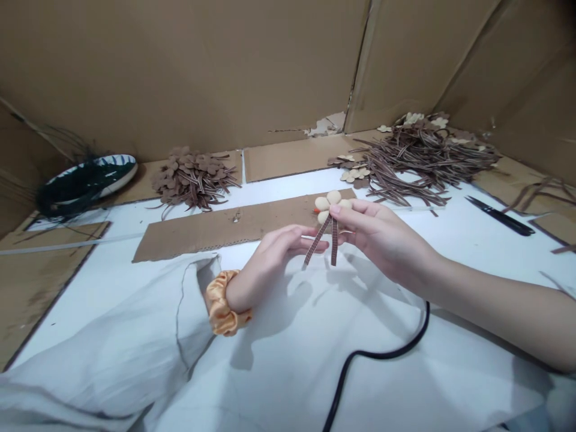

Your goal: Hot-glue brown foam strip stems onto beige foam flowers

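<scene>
A cream fabric flower [332, 203] with two brown checked ribbon tails [333, 243] is pinched between the thumb and fingers of my right hand [382, 237]. Its tails hang downward and spread apart. My left hand [283, 246], with an orange scrunchie [224, 303] at the wrist, reaches in from the left with its fingers stretched out. Those fingertips lie behind or against the tails; whether they touch cannot be made out. A small orange-red bit [316, 210] shows at the flower's left edge, its kind unclear. Under both hands is a white work surface [288, 372].
Behind my hands lies a cardboard strip [193, 231]. Brown flowers with ribbons [193, 174] are heaped back left, beside a bowl of dark threads [96, 175]. A larger ribbon pile [418, 153] and black thread snips [499, 216] are at right. A black cord [378, 355] curves in front.
</scene>
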Action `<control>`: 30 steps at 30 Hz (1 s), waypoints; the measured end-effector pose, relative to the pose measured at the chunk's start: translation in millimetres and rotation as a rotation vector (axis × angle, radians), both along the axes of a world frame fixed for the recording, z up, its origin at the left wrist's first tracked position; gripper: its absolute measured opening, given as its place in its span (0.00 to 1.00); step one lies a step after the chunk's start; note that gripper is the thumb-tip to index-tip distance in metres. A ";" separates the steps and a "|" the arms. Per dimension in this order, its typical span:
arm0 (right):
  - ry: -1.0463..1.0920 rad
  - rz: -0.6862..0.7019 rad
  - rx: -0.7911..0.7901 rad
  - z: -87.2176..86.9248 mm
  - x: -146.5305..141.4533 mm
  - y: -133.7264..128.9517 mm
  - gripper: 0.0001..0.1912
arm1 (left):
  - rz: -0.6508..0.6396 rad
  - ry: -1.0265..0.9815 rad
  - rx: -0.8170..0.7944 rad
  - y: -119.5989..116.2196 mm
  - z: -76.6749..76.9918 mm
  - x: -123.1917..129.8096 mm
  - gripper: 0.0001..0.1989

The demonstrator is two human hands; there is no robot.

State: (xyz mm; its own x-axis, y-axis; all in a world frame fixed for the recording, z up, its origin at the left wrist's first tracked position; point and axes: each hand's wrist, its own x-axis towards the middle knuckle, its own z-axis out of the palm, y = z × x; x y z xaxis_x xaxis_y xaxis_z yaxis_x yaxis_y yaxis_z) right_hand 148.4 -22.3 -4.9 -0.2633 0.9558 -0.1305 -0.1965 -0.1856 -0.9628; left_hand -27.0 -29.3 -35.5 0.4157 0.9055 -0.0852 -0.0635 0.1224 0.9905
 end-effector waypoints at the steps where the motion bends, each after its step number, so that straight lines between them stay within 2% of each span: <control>1: -0.001 0.001 -0.005 0.0 -0.2 0.0 0.12 | -0.061 -0.073 -0.037 0.1 -1.2 0.8 0.18; 4: -0.015 -0.012 0.004 -1.3 0.3 0.7 0.11 | -0.210 -0.197 -0.148 -1.4 -0.1 3.4 0.21; 6: -0.028 -0.018 0.020 -2.9 1.4 1.7 0.10 | -0.238 -0.223 -0.194 -2.9 2.3 4.3 0.20; 14: -0.089 -0.024 0.040 -2.9 1.5 2.5 0.09 | -0.203 -0.196 -0.159 -5.9 3.5 3.8 0.16; 30: -0.131 -0.034 0.040 -5.3 0.2 0.4 0.11 | -0.220 -0.007 -0.067 -5.7 3.8 1.7 0.17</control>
